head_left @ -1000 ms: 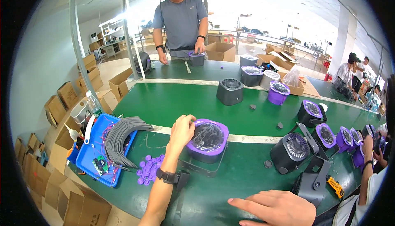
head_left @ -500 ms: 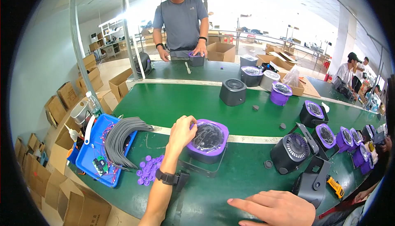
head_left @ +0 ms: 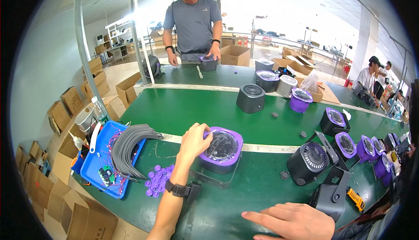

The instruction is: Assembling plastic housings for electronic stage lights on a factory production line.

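A fan housing (head_left: 221, 163) with a purple rim and film-covered dark face stands on the green table, inside a thin grey U-shaped bracket (head_left: 220, 182). My left hand (head_left: 195, 140) is at its left edge, fingers bent and closed on the purple rim; the fingertips are partly hidden. Low on the right, my right hand (head_left: 294, 220) is open with fingers stretched out and holds nothing. Beside my left forearm lies a group of small purple caps (head_left: 158, 179). A dark grey fan (head_left: 307, 163) stands beyond my right hand, and a dark bracketed housing (head_left: 328, 198) is right beside it.
Left is a blue tray (head_left: 97, 152) with grey cables (head_left: 131, 150) and a circuit board. A yellow-handled tool (head_left: 355, 199) lies right. The green belt (head_left: 183, 109) carries fans and grey caps. Purple-rimmed fans (head_left: 365, 147) line the right. Across, a person (head_left: 192, 24) handles another fan.
The dark fan, purple fan and grey caps on the green belt have shifted slightly right. My hands have hardly moved. Across the belt, the person's hand has moved a little on the fan.
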{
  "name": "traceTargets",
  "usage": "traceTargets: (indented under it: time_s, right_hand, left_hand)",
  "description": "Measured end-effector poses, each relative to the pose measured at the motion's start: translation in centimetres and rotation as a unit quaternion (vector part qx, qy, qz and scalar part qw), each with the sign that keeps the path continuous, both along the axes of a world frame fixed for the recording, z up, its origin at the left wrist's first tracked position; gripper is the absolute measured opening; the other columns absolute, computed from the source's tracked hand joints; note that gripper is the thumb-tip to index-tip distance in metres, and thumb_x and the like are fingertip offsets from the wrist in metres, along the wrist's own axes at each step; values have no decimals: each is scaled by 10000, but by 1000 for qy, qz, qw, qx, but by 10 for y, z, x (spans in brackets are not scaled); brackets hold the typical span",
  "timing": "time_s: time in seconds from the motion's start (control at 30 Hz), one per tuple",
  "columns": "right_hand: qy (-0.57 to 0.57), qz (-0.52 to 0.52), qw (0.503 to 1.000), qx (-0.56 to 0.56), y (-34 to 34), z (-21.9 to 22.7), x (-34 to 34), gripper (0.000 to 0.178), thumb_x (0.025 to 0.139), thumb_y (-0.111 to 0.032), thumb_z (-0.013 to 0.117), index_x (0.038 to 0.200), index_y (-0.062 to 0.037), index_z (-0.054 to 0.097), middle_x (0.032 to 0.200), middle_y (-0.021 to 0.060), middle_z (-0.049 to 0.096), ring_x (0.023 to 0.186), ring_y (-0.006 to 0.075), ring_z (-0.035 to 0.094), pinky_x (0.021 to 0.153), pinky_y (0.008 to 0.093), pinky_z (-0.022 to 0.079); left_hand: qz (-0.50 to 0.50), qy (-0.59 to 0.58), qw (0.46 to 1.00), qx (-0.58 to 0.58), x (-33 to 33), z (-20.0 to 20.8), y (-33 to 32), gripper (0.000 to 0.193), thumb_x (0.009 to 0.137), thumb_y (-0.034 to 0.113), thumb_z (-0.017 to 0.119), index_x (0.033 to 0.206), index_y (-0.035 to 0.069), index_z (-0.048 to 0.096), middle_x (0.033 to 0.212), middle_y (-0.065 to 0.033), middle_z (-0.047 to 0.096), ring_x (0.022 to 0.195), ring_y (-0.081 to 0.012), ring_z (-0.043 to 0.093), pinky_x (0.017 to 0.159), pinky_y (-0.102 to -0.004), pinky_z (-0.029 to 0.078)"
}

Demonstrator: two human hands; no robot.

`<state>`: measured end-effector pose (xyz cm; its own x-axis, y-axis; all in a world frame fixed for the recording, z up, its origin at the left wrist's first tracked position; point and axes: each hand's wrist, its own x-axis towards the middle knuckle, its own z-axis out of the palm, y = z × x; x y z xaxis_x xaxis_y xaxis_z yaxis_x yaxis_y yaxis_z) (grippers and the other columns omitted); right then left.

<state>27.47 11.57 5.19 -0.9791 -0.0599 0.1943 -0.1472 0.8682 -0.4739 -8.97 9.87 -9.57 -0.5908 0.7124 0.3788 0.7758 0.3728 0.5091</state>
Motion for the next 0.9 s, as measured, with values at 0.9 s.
traceTargets:
  time_s: [0.9]
  right_hand:
    - [-10, -41, 998, 35, 0, -1, 12, 510, 957, -249, 643, 1406, -34, 534, 930, 158, 594, 862, 356, 622, 757, 422, 503]
  left_hand:
    - [-3, 61, 997, 36, -9, -22, 23, 153, 941, 183, 616, 962, 37, 654, 995, -204, 678, 953, -412, 673, 830, -520, 540]
